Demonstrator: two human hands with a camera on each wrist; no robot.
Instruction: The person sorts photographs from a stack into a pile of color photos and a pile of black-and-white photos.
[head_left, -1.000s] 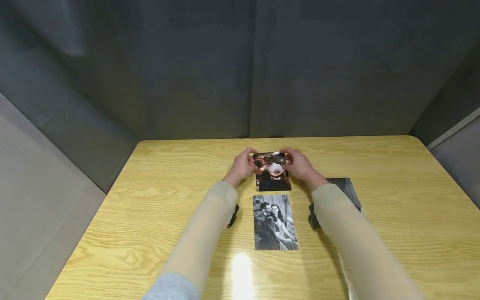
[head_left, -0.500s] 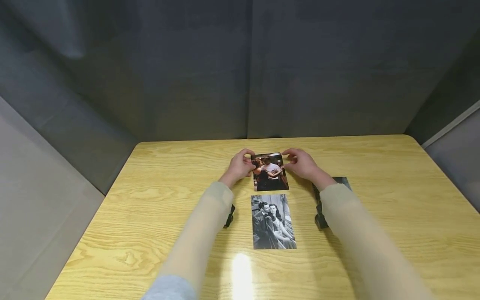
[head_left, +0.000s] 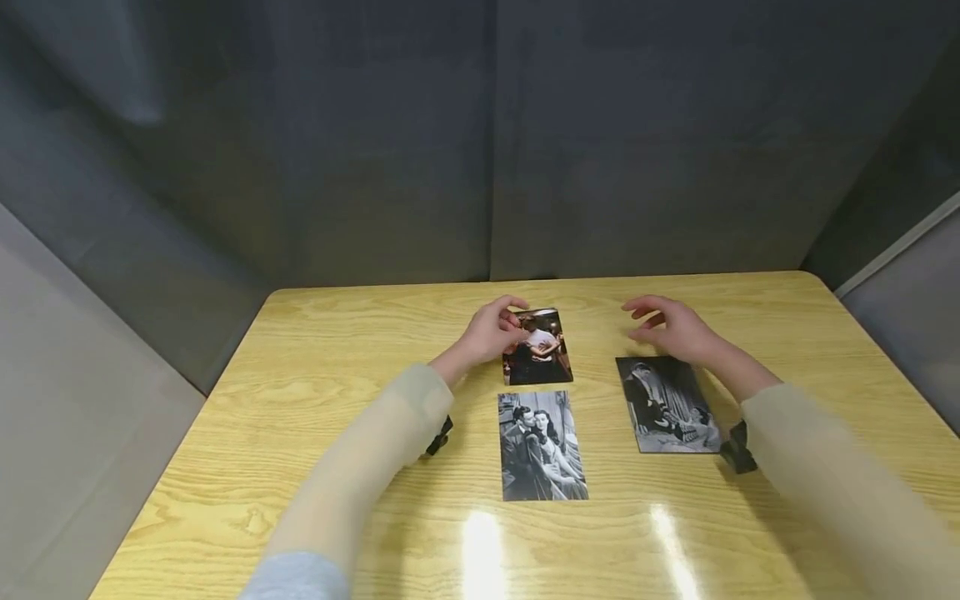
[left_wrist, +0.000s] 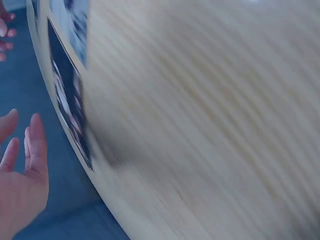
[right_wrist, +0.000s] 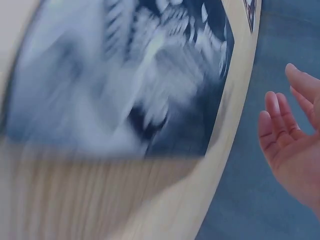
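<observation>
A person is sitting at a light wooden table [head_left: 315, 400], both arms in pale sleeves reaching forward over it. Three photographs are lying flat on the table. The left hand [head_left: 491, 332] is resting at the left edge of a colour photograph [head_left: 538, 347] of an embracing couple, which is lying farthest from the person near the middle of the table; the thumb and fingertips are meeting its upper left corner, though whether they are pinching it or only touching it cannot be told. In the left wrist view the fingers [left_wrist: 36, 145] are showing nearly straight and relaxed. The right hand [head_left: 671, 329] is hovering above the table, holding nothing, fingers loosely spread, just beyond the far edge of a black-and-white photograph [head_left: 666, 405] lying to the right. The right wrist view is blurred but is showing an open palm [right_wrist: 295, 145] beside that print [right_wrist: 125, 75]. A second black-and-white photograph [head_left: 542, 446], showing a couple, is lying directly nearer the person than the colour one, with a narrow gap between them. Dark grey fabric panels [head_left: 487, 142] are standing behind the table.
</observation>
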